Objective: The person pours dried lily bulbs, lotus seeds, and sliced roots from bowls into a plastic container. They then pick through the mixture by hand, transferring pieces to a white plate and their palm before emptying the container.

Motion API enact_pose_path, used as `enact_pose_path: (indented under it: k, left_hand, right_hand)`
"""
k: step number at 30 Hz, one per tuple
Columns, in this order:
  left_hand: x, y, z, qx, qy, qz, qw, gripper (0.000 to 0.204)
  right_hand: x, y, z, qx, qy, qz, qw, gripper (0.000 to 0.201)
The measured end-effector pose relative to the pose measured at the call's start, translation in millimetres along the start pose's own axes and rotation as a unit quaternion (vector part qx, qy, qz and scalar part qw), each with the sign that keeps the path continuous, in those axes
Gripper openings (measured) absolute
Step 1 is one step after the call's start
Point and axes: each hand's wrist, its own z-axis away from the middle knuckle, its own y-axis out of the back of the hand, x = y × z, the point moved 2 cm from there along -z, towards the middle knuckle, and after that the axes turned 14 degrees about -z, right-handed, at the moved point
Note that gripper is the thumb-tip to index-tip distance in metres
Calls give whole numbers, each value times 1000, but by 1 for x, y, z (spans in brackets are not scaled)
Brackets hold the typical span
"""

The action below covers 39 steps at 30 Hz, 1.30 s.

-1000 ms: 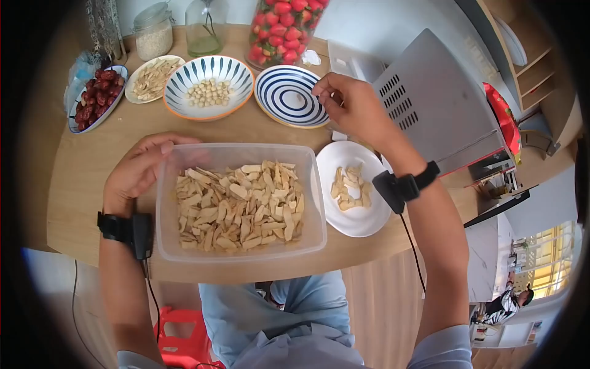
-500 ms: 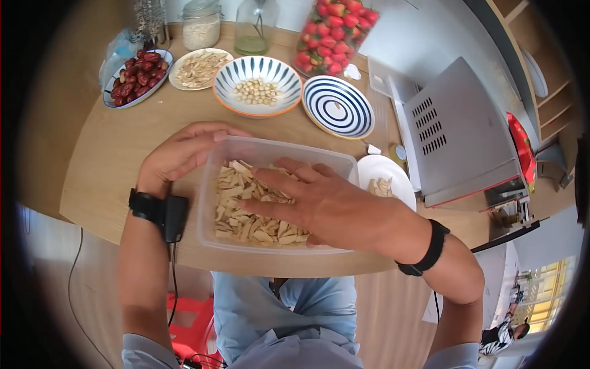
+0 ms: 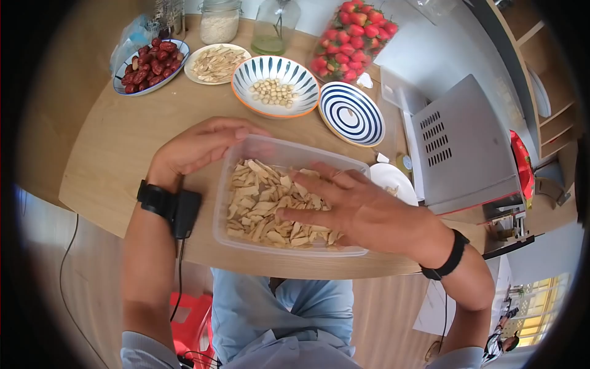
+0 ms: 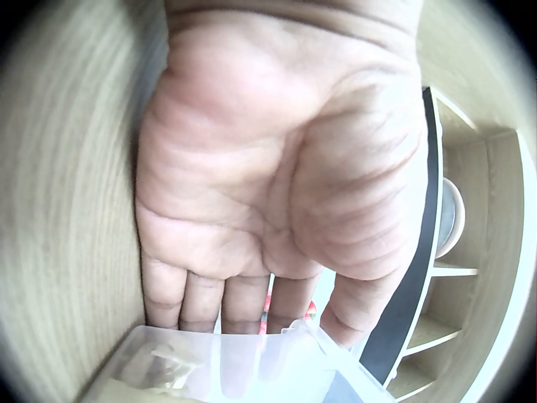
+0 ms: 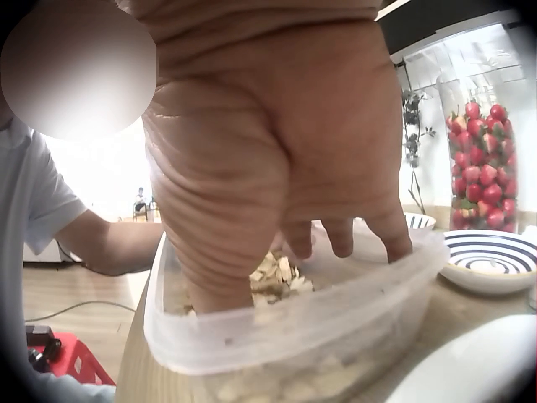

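Note:
A clear plastic tub [image 3: 295,249] of pale dried slices [image 3: 258,200] stands near the table's front edge. My left hand [image 3: 200,149] rests against its far-left corner; in the left wrist view the hand [image 4: 273,176] has its fingers extended along the outside of the tub wall [image 4: 201,357]. Spread over the slices, my right hand [image 3: 369,212] reaches down inside the tub's right part. The right wrist view shows that hand [image 5: 277,143] with fingers pointing down past the rim [image 5: 193,357]; their contact with the slices is partly hidden.
Behind stand a dish of red dates [image 3: 147,69], a plate of thin slices [image 3: 215,63], a bowl of pale round pieces [image 3: 246,77] and a striped plate [image 3: 362,132]. A white plate [image 3: 402,184] and a grey appliance [image 3: 470,147] are right, strawberries [image 3: 353,43] at the back.
My right hand has moved from beside the striped plate down into the tub, its fingers spreading. My left hand stays at the tub's corner. The head view has shifted, so the table things appear farther right.

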Motion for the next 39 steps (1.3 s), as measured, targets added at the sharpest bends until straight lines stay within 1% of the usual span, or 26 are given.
enact_pose_path:
  k: [2, 4, 7, 10, 13, 16, 19, 22, 25, 28, 31, 34, 39]
  left_hand:
    - [2, -2, -1, 1, 2, 3, 1000, 51]
    - [3, -2, 2, 5, 11, 5, 1000, 52]
    - [2, -2, 1, 7, 12, 4, 1000, 51]
    - [5, -4, 0, 5, 7, -10, 1000, 49]
    - [6, -2, 1, 3, 12, -11, 1000, 48]
    - [5, -3, 1, 9, 11, -7, 1000, 47]
    - [3, -3, 0, 1, 2, 2, 1000, 47]
    - [3, -3, 0, 2, -2, -3, 1000, 48]
    - [6, -4, 0, -2, 6, -1, 1000, 48]
    - [5, -4, 0, -6, -3, 1, 1000, 49]
    - [4, -2, 1, 1, 8, -3, 1000, 49]
    - [3, -2, 1, 1, 10, 2, 1000, 48]
    - [4, -3, 2, 9, 13, 2, 1000, 47]
  right_hand:
    - [0, -8, 1, 18, 10, -2, 1000, 91]
    - [-3, -15, -11, 40, 33, -9, 999, 89]
    - [-9, -21, -28, 59, 67, 69, 994, 85]
    - [-5, -24, -34, 64, 77, 10, 995, 51]
    - [-2, -14, -35, 50, 79, -20, 995, 38]
    - [5, -11, -28, 95, 97, -18, 991, 26]
    - [14, -11, -24, 117, 89, -113, 983, 24]
    - [22, -6, -24, 126, 115, -164, 972, 25]
    - [22, 5, -22, 85, 9, -254, 963, 28]
    - [26, 9, -20, 123, 17, -286, 950, 21]
    - [26, 13, -16, 138, -13, -310, 941, 16]
    - [28, 15, -13, 130, -62, -360, 922, 14]
    - [33, 15, -11, 150, -82, -383, 908, 11]
